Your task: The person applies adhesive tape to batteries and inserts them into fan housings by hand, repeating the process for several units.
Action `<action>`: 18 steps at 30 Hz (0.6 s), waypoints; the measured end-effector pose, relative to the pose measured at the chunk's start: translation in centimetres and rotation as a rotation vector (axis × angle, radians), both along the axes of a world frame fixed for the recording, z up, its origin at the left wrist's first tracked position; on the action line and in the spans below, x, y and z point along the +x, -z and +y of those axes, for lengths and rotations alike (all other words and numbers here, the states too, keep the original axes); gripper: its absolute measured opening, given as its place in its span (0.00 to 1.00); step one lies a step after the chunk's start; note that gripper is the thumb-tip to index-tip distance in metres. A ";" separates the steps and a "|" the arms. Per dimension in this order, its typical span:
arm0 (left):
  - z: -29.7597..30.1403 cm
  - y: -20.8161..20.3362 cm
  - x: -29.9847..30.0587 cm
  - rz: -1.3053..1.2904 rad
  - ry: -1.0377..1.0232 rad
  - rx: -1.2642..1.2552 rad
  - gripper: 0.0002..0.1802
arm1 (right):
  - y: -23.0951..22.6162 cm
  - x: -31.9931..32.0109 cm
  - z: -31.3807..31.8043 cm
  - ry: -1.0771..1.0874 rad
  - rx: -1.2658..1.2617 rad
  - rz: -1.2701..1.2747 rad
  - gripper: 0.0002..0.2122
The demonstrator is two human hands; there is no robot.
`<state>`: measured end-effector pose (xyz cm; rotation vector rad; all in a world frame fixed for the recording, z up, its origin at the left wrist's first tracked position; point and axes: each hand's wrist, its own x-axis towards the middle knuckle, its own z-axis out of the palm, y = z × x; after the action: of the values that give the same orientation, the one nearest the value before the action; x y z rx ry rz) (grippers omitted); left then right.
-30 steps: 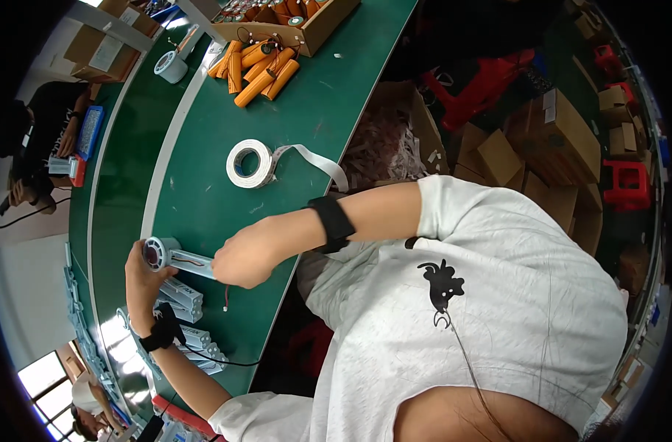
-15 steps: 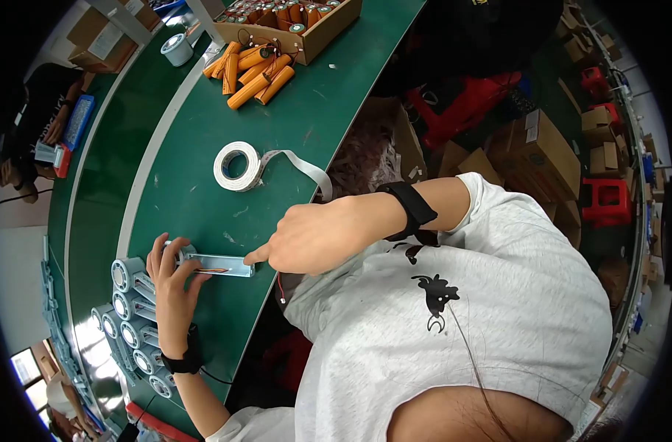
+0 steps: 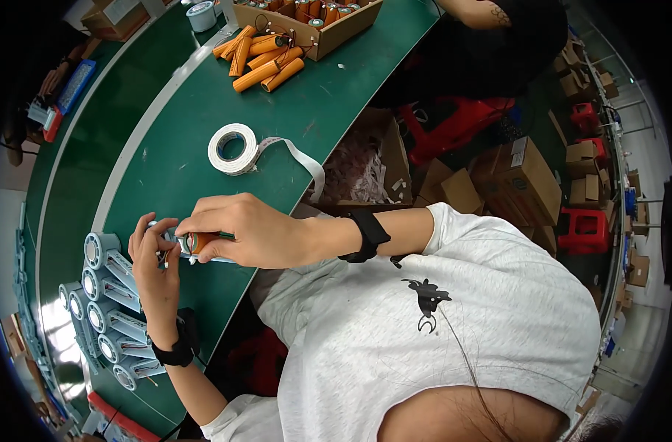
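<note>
My left hand [image 3: 155,254] is curled round the head end of a light-blue fan housing [image 3: 222,259], most of which is hidden by my hands. Between the fingers of my right hand [image 3: 251,232] is an orange battery pack [image 3: 197,241], held over the housing's open handle. Thin wires show at the battery's end, close to my left fingertips. Whether the battery touches the inside of the handle I cannot tell. Several similar light-blue fan housings [image 3: 122,324] lie in rows beside my left wrist.
On the green table [image 3: 174,147] a roll of white tape [image 3: 233,149] trails a strip over the edge. Farther off lie loose orange battery packs [image 3: 258,62] beside a cardboard box [image 3: 343,33] of more. A scrap box [image 3: 365,166] and red stool [image 3: 454,125] stand at right, near another person's arm [image 3: 479,11].
My right hand, earlier pointing at the housing's end with nothing visible in it, now holds an orange battery pack and has moved left toward my left hand. The whole view has shifted slightly.
</note>
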<state>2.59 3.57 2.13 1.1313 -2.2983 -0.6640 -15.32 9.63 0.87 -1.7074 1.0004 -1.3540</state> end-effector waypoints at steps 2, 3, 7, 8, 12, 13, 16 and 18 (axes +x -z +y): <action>0.0 0.3 0.2 -0.005 0.012 -0.036 0.08 | 0.6 0.7 0.2 0.042 -0.052 0.034 0.14; 0.0 0.5 0.4 -0.008 0.019 -0.054 0.08 | 0.8 1.0 0.2 0.064 -0.119 0.095 0.14; -0.1 0.6 0.9 0.029 0.028 -0.049 0.07 | 1.1 1.5 0.1 0.108 -0.260 0.237 0.13; -0.1 0.7 1.0 0.033 0.027 -0.047 0.07 | 1.1 1.7 0.0 0.107 -0.271 0.252 0.13; -0.4 0.9 1.2 0.239 -0.010 0.139 0.06 | 1.9 1.7 -1.4 0.015 -0.157 0.291 0.12; -0.5 0.9 1.3 0.258 0.001 0.159 0.05 | 2.2 1.7 -1.7 -0.029 -0.095 0.298 0.12; -0.6 0.7 1.4 0.292 0.027 0.200 0.05 | 3.4 2.1 -2.6 0.004 -0.085 0.297 0.10; -0.5 0.6 1.5 0.259 -0.017 0.244 0.10 | 3.6 2.0 -3.0 0.022 -0.080 0.295 0.09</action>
<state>4.06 3.09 1.54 1.0965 -2.0265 -1.0422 -13.28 6.60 -2.78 -2.0027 1.1418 -1.1917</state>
